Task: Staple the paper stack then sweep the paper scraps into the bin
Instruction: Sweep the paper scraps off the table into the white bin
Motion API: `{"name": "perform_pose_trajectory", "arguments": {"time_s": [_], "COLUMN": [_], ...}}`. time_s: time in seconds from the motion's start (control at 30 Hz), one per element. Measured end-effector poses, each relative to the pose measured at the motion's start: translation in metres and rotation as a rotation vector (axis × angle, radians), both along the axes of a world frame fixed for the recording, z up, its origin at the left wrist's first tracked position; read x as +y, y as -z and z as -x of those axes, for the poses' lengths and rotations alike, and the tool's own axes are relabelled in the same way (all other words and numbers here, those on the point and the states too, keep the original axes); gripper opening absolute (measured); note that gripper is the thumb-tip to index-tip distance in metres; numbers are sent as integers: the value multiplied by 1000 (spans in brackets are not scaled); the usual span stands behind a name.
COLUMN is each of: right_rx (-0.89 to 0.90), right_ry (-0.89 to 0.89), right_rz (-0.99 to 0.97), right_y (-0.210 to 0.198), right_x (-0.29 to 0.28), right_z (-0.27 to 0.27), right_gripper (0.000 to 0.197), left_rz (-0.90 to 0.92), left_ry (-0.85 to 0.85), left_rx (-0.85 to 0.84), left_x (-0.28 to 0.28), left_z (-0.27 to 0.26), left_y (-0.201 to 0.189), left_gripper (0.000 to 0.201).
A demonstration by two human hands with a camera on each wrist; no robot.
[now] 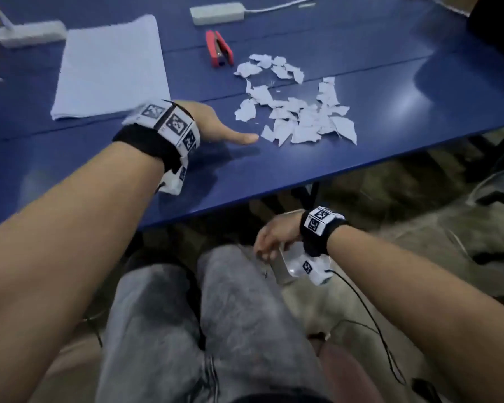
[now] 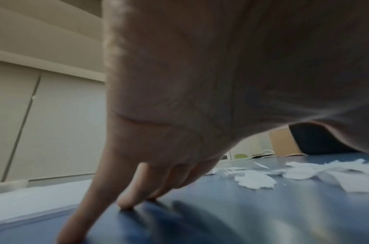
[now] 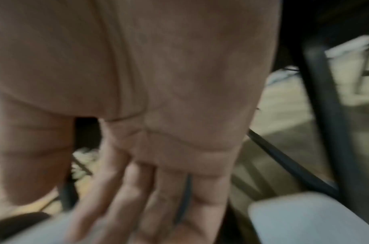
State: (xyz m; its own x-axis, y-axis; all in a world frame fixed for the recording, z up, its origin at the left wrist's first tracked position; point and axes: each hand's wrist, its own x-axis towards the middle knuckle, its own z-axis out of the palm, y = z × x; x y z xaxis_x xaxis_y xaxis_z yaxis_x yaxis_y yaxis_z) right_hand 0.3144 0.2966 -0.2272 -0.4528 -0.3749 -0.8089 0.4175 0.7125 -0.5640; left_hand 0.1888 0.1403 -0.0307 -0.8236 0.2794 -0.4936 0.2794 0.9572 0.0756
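Note:
A white paper stack (image 1: pixel 111 65) lies at the far left of the blue table (image 1: pixel 274 167). A red stapler (image 1: pixel 218 49) sits to its right. Torn white paper scraps (image 1: pixel 297 106) are spread near the table's front right, also seen low across the table as paper scraps (image 2: pixel 256 181). My left hand (image 1: pixel 224 126) rests on the table between stack and scraps, thumb pointing at the nearest scrap; its straight fingers (image 2: pixel 127 198) touch the surface. My right hand (image 1: pixel 274 237) hangs below the table edge above my knee; the right hand (image 3: pixel 158 181) holds nothing. No bin is in view.
Two white power strips (image 1: pixel 29 32) (image 1: pixel 217 13) lie along the table's far side. The front edge (image 1: pixel 317 181) runs diagonally just behind my right hand. Black table legs (image 3: pixel 325 115) and cables stand under the table. My grey-trousered knees (image 1: pixel 236 301) are below.

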Motion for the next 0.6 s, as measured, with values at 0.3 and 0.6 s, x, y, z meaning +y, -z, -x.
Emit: {"name": "perform_pose_trajectory", "arguments": {"time_s": [0.3,0.6], "right_rx": [0,-91], "right_ry": [456,391], "right_rz": [-831,-684], "right_y": [151,131], "right_x": [81,70], "right_z": [-63,-59], "right_gripper": [75,49], "left_rz": [244,288], "left_ry": [117,96], "left_rx": [1,82], "left_x": [15,11], "left_z": [18,11], "left_y": [16,5], "left_gripper": [93,127]}}
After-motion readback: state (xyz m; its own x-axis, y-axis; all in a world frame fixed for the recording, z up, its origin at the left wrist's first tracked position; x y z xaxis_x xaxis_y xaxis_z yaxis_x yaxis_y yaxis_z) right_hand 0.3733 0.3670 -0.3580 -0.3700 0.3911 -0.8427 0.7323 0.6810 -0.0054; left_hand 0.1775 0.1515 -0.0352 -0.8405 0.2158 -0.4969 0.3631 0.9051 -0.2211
